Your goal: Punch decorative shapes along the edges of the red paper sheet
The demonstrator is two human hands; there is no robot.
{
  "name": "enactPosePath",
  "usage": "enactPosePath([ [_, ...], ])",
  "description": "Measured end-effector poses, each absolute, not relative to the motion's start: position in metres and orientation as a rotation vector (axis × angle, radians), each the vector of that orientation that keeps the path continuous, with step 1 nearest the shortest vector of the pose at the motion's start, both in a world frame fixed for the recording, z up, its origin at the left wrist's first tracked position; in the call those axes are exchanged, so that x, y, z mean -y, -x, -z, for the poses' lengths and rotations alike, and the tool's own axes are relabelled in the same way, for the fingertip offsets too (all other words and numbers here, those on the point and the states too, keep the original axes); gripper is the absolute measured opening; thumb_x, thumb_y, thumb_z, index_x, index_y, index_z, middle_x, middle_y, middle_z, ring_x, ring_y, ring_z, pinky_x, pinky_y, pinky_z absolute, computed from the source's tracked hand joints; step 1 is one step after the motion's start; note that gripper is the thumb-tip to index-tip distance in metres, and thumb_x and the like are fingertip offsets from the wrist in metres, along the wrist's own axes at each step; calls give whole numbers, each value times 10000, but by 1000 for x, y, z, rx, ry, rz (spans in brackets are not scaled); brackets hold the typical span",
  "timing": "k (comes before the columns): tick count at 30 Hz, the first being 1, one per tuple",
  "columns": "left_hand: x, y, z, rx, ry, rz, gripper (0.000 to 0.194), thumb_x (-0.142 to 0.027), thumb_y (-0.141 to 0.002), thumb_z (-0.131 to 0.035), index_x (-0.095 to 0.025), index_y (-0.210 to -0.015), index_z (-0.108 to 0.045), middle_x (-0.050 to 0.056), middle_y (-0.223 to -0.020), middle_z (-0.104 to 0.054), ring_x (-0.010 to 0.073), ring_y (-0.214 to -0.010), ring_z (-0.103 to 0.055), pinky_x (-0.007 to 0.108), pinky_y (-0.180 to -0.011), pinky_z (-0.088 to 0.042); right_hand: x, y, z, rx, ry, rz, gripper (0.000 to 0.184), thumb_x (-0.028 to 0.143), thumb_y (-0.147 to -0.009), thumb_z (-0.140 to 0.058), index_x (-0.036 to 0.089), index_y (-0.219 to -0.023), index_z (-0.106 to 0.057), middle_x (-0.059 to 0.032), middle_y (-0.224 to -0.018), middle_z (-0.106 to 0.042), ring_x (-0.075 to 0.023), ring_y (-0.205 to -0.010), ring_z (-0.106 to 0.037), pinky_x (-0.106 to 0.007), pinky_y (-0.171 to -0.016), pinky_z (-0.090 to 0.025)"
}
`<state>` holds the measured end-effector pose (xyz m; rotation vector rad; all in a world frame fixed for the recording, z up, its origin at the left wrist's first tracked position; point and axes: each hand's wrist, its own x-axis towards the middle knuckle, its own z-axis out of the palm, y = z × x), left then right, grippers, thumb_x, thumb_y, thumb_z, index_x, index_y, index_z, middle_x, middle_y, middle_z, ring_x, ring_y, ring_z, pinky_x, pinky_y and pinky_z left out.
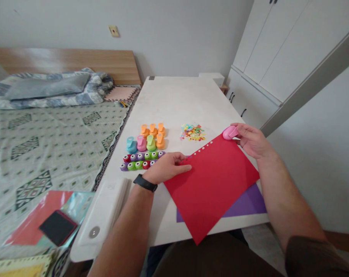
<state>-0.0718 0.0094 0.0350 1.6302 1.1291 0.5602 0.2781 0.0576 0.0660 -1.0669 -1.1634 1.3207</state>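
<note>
Forearms [129, 231] nearest: left hand [167, 168] pinches red sheet [214, 182], right hand [251, 141] grips pink punch [229, 132]. Uneven pull could tear the holed edge [204, 149].

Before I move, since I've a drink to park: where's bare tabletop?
The far tabletop, beyond the orange punches and confetti toward the wall; a narrow gap also separates those two. Nearer, the red sheet, left hand and right hand crowd it.

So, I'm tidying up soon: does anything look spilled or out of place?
The colorful bits lie scattered on the table, unlike the neat rows of punches; the red sheet sits askew over the purple sheet.
</note>
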Motion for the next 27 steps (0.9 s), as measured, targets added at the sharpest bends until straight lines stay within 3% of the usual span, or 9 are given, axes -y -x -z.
enactPosePath([
  [6, -14, 95, -51, -1056, -1364, -545, 339, -388, -762, -809, -166, -981, -677, 40, -806, -750, 146, -680, -671, 234, -590, -478, -55, -290, -65, 1144, 1079, -1319, 290, 451, -820, -799, 274, -1046, -757, -62, -1014, -757, -262, -946, -700, -447, -830, -567],
  [12, -8, 99, -64, -1004, -1102, -816, 340, -333, -740, -843, -193, -1015, -700, 57, -891, -755, 179, -765, -720, 278, -644, -562, -55, -284, -59, 1114, 1049, -1368, 268, 437, -824, -797, 269, -1030, -762, -56, -1025, -753, -255, -972, -695, -439, -847, -566],
  [16, -4, 94, -70, -1077, -1083, -938, 326, -431, -790, -793, -209, -1018, -723, 56, -862, -740, 219, -779, -731, 331, -638, -590, -55, -279, -58, 1101, 1041, -1402, 267, 443, -824, -794, 268, -1023, -765, -55, -1023, -755, -251, -963, -693, -428, -838, -566],
  [20, -12, 89, -70, -1080, -993, -1123, 511, -657, -887, -611, -197, -1085, -711, 87, -921, -739, 244, -849, -727, 338, -649, -590, -53, -270, -58, 1087, 1056, -1417, 271, 474, -815, -794, 278, -1001, -769, -57, -1025, -762, -265, -962, -693, -446, -837, -561],
  [22, -18, 83, -64, -1035, -951, -1113, 541, -685, -912, -550, -198, -1093, -699, 98, -994, -742, 231, -848, -715, 311, -608, -567, -53, -265, -57, 1071, 1056, -1437, 257, 468, -814, -797, 272, -978, -772, -58, -1008, -761, -262, -942, -692, -429, -812, -562],
  [27, -16, 57, -40, -857, -947, -1001, 387, -383, -830, -777, -187, -1142, -659, 93, -1189, -693, 160, -919, -677, 239, -692, -528, -52, -255, -53, 1004, 1072, -1524, 241, 419, -807, -816, 254, -977, -771, -52, -956, -756, -221, -861, -683, -331, -667, -542],
])
